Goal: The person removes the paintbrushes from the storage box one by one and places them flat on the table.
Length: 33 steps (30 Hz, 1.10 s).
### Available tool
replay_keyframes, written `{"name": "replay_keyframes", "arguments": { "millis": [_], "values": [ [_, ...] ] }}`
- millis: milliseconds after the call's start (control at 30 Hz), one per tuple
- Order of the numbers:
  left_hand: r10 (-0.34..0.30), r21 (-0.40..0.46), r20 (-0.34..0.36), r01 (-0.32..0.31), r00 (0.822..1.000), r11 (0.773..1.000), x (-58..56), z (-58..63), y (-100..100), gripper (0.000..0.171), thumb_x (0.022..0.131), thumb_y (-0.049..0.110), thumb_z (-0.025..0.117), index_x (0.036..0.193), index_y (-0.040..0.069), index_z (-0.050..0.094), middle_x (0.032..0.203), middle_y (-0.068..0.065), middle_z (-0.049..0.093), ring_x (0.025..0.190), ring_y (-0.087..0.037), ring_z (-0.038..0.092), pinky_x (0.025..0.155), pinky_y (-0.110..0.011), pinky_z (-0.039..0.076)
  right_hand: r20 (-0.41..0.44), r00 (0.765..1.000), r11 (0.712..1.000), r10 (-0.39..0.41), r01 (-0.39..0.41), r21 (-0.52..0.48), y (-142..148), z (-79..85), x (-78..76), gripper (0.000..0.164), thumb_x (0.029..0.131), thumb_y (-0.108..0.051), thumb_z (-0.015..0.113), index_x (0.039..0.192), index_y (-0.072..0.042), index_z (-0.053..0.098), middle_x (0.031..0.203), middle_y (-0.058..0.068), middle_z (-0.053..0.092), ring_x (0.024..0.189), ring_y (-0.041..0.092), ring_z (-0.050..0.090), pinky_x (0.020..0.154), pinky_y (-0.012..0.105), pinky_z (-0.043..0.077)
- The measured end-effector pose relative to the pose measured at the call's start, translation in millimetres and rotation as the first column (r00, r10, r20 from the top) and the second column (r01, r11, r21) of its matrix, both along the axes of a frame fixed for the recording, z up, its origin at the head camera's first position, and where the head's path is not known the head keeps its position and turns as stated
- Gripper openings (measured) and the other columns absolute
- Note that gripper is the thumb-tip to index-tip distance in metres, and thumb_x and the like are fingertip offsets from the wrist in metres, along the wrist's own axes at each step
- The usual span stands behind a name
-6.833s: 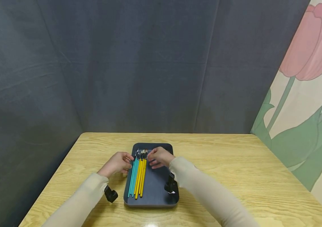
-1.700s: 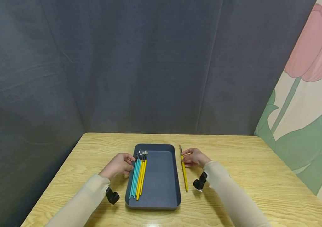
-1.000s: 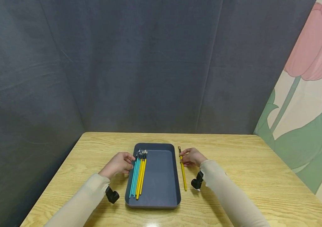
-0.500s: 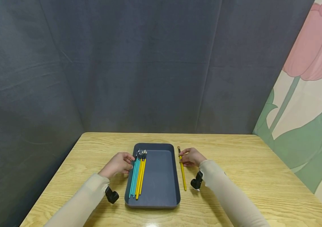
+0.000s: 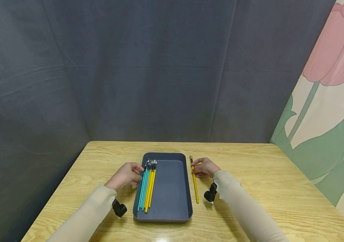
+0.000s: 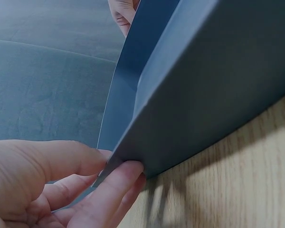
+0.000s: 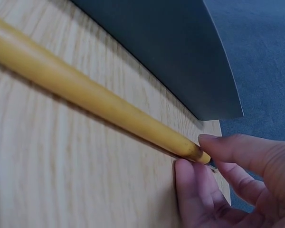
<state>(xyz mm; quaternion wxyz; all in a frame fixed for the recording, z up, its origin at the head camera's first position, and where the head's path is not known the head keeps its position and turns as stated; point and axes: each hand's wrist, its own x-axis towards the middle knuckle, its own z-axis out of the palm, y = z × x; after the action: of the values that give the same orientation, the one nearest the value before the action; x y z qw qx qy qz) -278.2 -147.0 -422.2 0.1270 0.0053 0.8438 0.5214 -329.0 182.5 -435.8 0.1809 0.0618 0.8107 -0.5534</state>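
My left hand (image 5: pixel 126 175) pinches the left rim of a dark grey tray (image 5: pixel 173 188); the left wrist view shows thumb and fingers on either side of the tray wall (image 6: pixel 180 104). Along the tray's left side lie several teal paintbrushes (image 5: pixel 143 191) and yellow paintbrushes (image 5: pixel 151 188), bristles pointing away from me. Just outside the tray's right wall, a yellow paintbrush (image 5: pixel 195 188) lies on the table, roughly parallel to that wall. Near its ferrule my right hand (image 5: pixel 205 167) pinches it. In the right wrist view its yellow handle (image 7: pixel 95 97) rests along the wood.
A light wood table (image 5: pixel 244 181) extends to both sides of the tray. Behind and to the left hangs a dark grey curtain (image 5: pixel 147 74). A wall with painted tulips (image 5: pixel 326 50) stands at the right. Each sleeve carries a small black wrist camera (image 5: pixel 119 207).
Several seconds ago my right hand was over the tray; now it is to the tray's right with a yellow paintbrush. That brush has since shifted slightly left. My left hand stays at the rim.
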Motion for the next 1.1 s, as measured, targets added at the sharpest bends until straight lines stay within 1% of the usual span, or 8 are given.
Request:
{"name": "replay_keyframes", "arguments": {
  "millis": [167,433,500,567,667,833,933,1100],
  "values": [
    [0.000,-0.005,0.004,0.000,1.000,1.000,-0.7,-0.2,-0.4,0.031,0.083,-0.010,0.063,0.114,-0.004,0.060,0.100,-0.017,0.054,0.077,-0.023,0.057,0.066,-0.036,0.057,-0.004,1.000,1.000,0.013,-0.013,-0.010,1.0,0.8,0.9,0.031,0.087,0.006,0.063,0.117,0.007,0.056,0.082,0.008,0.070,0.064,0.010,0.062,0.059,0.025,0.055],
    [-0.007,0.009,-0.002,0.007,1.000,1.000,-0.7,-0.3,-0.6,0.032,0.083,-0.010,0.063,0.115,-0.005,0.060,0.101,-0.018,0.054,0.077,-0.023,0.057,0.067,-0.037,0.057,-0.004,0.999,0.997,0.039,-0.039,-0.070,9.0,1.4,1.2,0.035,0.089,0.004,0.060,0.123,0.008,0.052,0.085,0.009,0.069,0.064,0.011,0.062,0.061,0.026,0.056],
    [-0.005,0.009,-0.002,0.005,1.000,1.000,-0.8,-0.2,-0.6,0.032,0.083,-0.010,0.063,0.115,-0.005,0.060,0.100,-0.017,0.054,0.077,-0.023,0.057,0.067,-0.037,0.057,-0.009,0.999,0.996,0.044,-0.044,-0.075,11.6,2.3,0.9,0.037,0.090,0.003,0.060,0.125,0.007,0.051,0.089,0.010,0.069,0.065,0.012,0.063,0.062,0.027,0.057],
    [-0.006,0.005,-0.001,0.006,1.000,1.000,-0.2,0.4,-1.0,0.032,0.083,-0.010,0.063,0.115,-0.005,0.060,0.100,-0.017,0.054,0.077,-0.023,0.057,0.067,-0.037,0.057,-0.013,0.999,0.996,0.048,-0.049,-0.079,13.4,4.6,0.6,0.039,0.091,0.002,0.060,0.128,0.007,0.050,0.094,0.012,0.068,0.069,0.013,0.064,0.066,0.030,0.058],
    [-0.007,0.002,-0.001,0.007,1.000,1.000,0.4,1.1,-1.4,0.032,0.083,-0.010,0.063,0.115,-0.005,0.060,0.100,-0.017,0.054,0.077,-0.022,0.058,0.067,-0.038,0.057,-0.018,0.998,0.992,0.062,-0.064,-0.110,14.4,10.2,1.3,0.043,0.092,0.001,0.059,0.132,0.007,0.047,0.105,0.017,0.064,0.079,0.016,0.066,0.077,0.035,0.058],
    [-0.010,0.005,-0.003,0.010,1.000,1.000,1.4,2.4,-1.4,0.032,0.084,-0.010,0.062,0.115,-0.005,0.059,0.101,-0.018,0.054,0.077,-0.023,0.057,0.068,-0.038,0.057,-0.037,0.994,0.981,0.100,-0.104,-0.162,11.3,24.4,3.8,0.046,0.094,-0.002,0.057,0.137,0.008,0.043,0.121,0.025,0.060,0.097,0.022,0.066,0.092,0.044,0.052],
    [-0.010,0.001,-0.001,0.010,1.000,1.000,1.1,2.3,-1.1,0.032,0.084,-0.010,0.062,0.115,-0.005,0.059,0.101,-0.018,0.054,0.078,-0.022,0.057,0.068,-0.038,0.057,-0.053,0.991,0.976,0.120,-0.128,-0.179,6.4,32.8,6.2,0.047,0.094,-0.004,0.058,0.137,0.008,0.042,0.118,0.022,0.061,0.100,0.023,0.064,0.095,0.045,0.051],
    [-0.002,0.007,0.005,0.002,1.000,1.000,-0.1,1.1,-1.3,0.032,0.083,-0.010,0.062,0.115,-0.005,0.059,0.100,-0.018,0.054,0.078,-0.023,0.057,0.067,-0.037,0.057,-0.070,0.987,0.964,0.144,-0.156,-0.215,-8.5,43.2,9.9,0.047,0.093,-0.005,0.060,0.136,0.007,0.043,0.105,0.011,0.062,0.097,0.021,0.065,0.095,0.043,0.051]
  ]
}}
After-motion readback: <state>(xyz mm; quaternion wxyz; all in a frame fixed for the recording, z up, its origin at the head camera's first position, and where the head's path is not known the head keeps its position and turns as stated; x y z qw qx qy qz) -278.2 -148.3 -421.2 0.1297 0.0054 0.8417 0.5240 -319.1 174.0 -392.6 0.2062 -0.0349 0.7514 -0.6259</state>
